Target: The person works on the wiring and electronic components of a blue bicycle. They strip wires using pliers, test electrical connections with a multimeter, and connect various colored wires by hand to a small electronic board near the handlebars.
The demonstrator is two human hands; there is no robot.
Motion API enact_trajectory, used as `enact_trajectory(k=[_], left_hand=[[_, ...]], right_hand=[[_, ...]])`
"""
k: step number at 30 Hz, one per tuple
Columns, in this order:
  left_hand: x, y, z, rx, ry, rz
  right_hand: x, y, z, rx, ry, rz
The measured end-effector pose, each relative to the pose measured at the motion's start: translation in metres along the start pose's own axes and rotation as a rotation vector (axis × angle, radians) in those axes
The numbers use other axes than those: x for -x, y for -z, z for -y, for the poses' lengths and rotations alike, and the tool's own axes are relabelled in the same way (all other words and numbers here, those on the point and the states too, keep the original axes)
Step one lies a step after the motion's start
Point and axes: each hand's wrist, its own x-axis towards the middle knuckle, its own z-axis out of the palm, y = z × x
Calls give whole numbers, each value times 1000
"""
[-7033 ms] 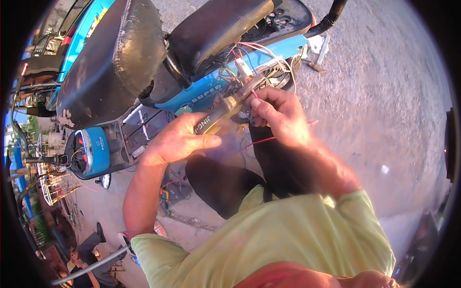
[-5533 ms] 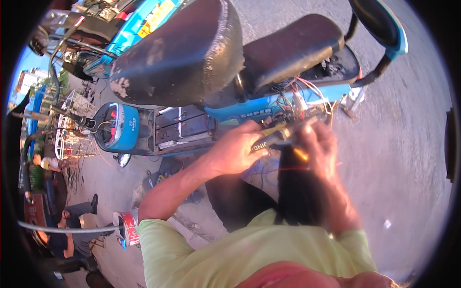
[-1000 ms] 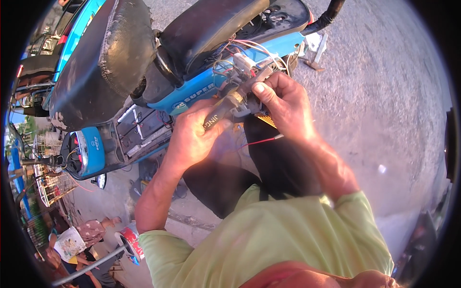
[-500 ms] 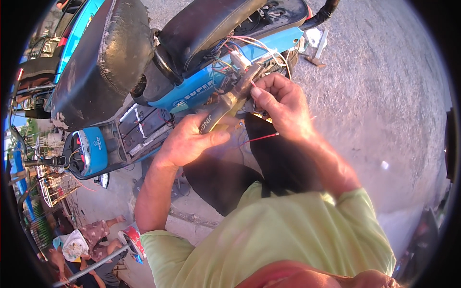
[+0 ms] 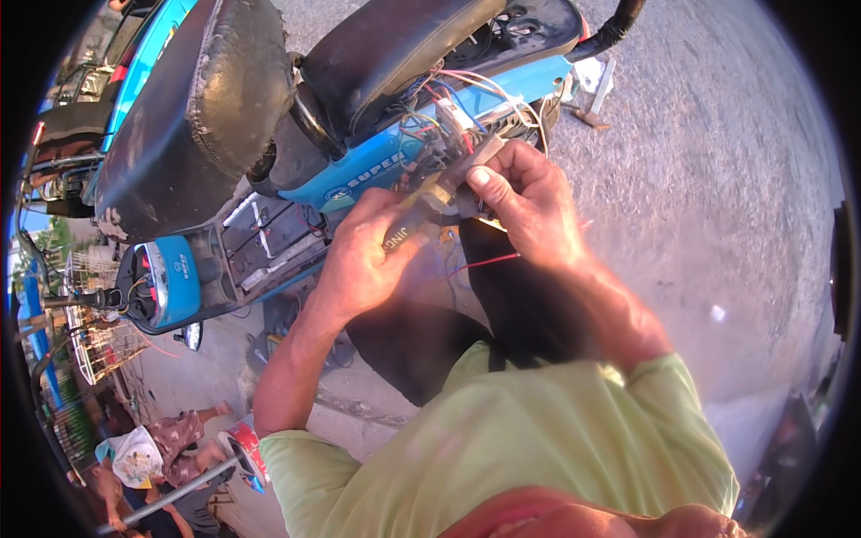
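My left hand is wrapped round the dark handles of a pair of pliers with yellowish parts near the pivot. Their jaws point up and to the right, toward the fingertips of my right hand. That hand is closed in a pinch beside the jaws on a thin wire, mostly hidden by the fingers. Below it, a red wire trails out over my dark trousers. Just beyond both hands, the blue electric scooter shows an opened side with a bundle of loose wires and a white connector.
A black scooter seat rises at the left. A hammer lies on the grey ground at the upper right. At the lower left sit a person and a red and white round object by a metal pole.
My left hand has shifted slightly up and right, wrapping closer round the handles. The plier jaws have moved a little right, and the wire between them and my right fingertips is less visible.
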Motion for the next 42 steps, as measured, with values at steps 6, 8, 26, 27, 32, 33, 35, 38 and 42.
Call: enact_trajectory(k=[6,8,26,27,32,33,35,38,42], left_hand=[[-7,2,-5,-49,-29,-96],[-10,6,-7,-84,-22,-91],[0,25,-13,477,420,292],[0,26,-12,476,421,292],[5,22,-12,543,494,315],[5,19,-12,543,494,314],[7,11,-9,144,157,144],[8,2,-6,25,28,54],[2,-4,-9,-67,-45,-29]], right_hand=[[-6,2,1,-41,5,-31],[-7,2,2,-34,-22,-39],[0,0,1,-7,-32,3],[1,-1,1,-22,-36,-6],[4,-2,1,-16,-11,-28],[5,-2,2,-27,-34,-14],[5,-2,3,-39,-57,0],[5,-1,3,20,-22,-9],[2,6,3,9,-39,24]])
